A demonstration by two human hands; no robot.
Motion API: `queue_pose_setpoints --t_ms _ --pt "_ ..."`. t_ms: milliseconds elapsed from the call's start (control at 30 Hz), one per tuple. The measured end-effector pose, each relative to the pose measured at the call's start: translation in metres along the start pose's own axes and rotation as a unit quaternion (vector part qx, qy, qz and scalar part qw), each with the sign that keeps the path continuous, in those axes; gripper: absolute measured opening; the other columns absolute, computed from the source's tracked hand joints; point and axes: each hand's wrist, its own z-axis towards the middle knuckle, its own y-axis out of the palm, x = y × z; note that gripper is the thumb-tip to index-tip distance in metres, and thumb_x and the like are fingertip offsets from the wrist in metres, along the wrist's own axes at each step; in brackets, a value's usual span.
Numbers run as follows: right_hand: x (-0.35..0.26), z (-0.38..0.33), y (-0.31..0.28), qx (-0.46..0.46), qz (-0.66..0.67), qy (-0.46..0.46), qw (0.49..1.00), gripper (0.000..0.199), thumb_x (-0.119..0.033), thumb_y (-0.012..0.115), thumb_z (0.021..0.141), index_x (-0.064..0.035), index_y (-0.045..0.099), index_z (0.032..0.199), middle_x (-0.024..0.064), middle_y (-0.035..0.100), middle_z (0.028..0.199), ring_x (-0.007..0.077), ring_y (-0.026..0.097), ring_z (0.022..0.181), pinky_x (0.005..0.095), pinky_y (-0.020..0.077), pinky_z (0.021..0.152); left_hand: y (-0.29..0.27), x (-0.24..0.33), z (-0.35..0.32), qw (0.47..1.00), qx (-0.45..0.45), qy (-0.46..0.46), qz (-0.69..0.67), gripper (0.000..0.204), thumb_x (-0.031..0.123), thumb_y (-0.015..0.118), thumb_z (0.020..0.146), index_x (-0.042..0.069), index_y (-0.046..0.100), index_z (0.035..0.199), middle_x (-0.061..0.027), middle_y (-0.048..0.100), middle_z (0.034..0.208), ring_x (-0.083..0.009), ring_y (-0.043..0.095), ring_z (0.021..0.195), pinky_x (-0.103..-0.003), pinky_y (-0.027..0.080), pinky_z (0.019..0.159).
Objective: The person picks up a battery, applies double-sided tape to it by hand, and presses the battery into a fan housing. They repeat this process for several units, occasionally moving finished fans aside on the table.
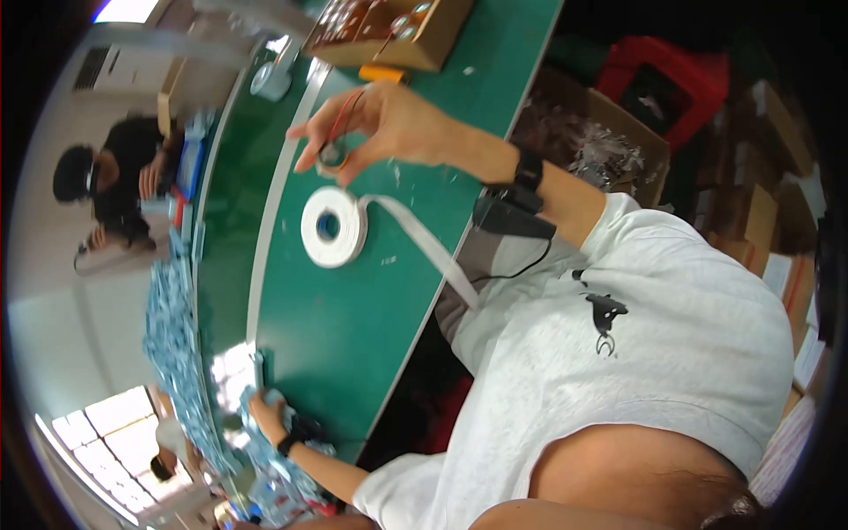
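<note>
A small round grey metal part with red wire leads is pinched between fingertips of the right hand, held above the green tabletop. The white roll of tape lies just below it (loose tail trailing toward the body). The left hand rests closed on pale blue packets, well apart.

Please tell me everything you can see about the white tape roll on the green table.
The tape roll is white, flat and ring-shaped, with a round hole showing the green table. It lies flat near the table's edge. A loose strip runs off it past that edge. No hand touches it; one hand hovers beyond it.
</note>
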Motion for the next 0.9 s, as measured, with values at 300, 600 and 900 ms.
queue_pose_setpoints --t_ms 300,600,900 --pt "0.019 0.002 0.030 -0.040 -0.028 0.050 0.998 0.029 0.009 0.067 0.060 -0.0013 0.063 0.087 0.0070 0.062 0.088 0.0159 0.059 0.079 0.0296 0.0513 0.073 -0.073 0.233 -0.036 0.972 0.100 0.080 -0.199 0.042 0.026 0.071 0.069 0.001 0.059 0.102 -0.0183 0.052 0.112 -0.0288 0.049 0.105 -0.034 0.039 0.086" --pt "0.004 -0.001 0.072 -0.150 -0.192 0.133 0.961 0.021 -0.001 0.067 0.063 -0.0005 0.064 0.084 0.0042 0.063 0.084 0.0097 0.058 0.073 0.0235 0.0492 0.066 -0.068 0.242 -0.043 0.903 0.042 0.292 -0.311 0.034 0.023 0.070 0.069 0.006 0.061 0.097 -0.0151 0.048 0.121 -0.0339 0.040 0.114 -0.037 0.038 0.087" --pt "-0.006 0.011 0.083 -0.232 -0.135 0.189 0.945 0.020 0.001 0.063 0.065 -0.0003 0.065 0.085 0.0060 0.064 0.077 0.0114 0.060 0.071 0.0218 0.0474 0.068 -0.049 0.240 -0.046 0.868 0.091 0.435 -0.221 0.027 0.009 0.069 0.061 0.007 0.064 0.088 -0.0124 0.048 0.120 -0.0333 0.039 0.115 -0.042 0.036 0.092"
